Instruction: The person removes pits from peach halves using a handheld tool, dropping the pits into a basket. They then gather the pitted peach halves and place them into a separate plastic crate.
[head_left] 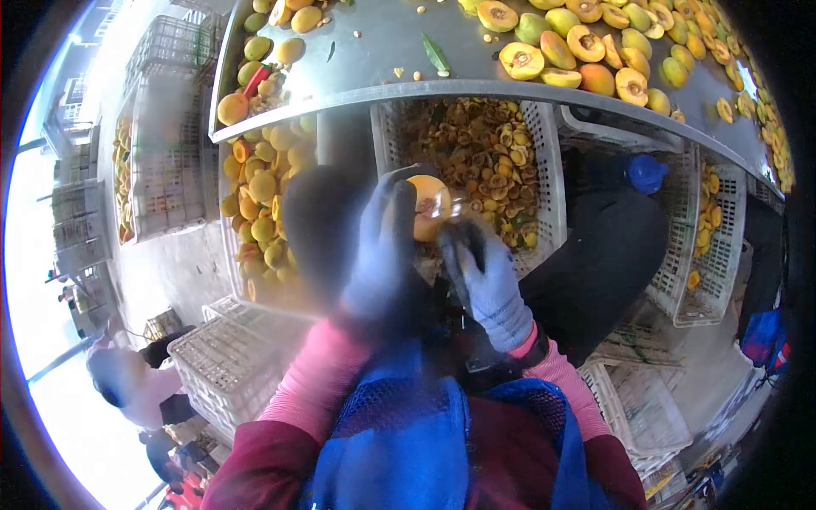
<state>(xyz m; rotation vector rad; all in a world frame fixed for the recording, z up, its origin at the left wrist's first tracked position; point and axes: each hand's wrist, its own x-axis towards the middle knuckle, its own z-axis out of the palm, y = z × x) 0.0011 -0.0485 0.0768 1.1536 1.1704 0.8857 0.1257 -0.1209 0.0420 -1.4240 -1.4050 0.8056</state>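
Over my lap, my left hand [380, 238], in a grey-blue work glove with dark fingers, is closed around a halved yellow peach [427, 204]. The cut face is turned toward my other side, with a reddish hollow at its middle. My right hand [489, 285], gloved alike, has its fingers wrapped round a small shiny metal tool [457, 206]. Its tip meets the peach's cut side; blur hides the tool's exact shape. Directly beneath both hands stands a white crate [552, 174] of brownish pits and fruit scraps.
Ahead is a metal table [365, 64] bearing halved peaches [586, 42], leaves and a red-handled tool [256, 81]. Whole peaches [262, 185] fill a crate at left. More crates [225, 357] stand on both sides. Another person [136, 387] is at lower left.
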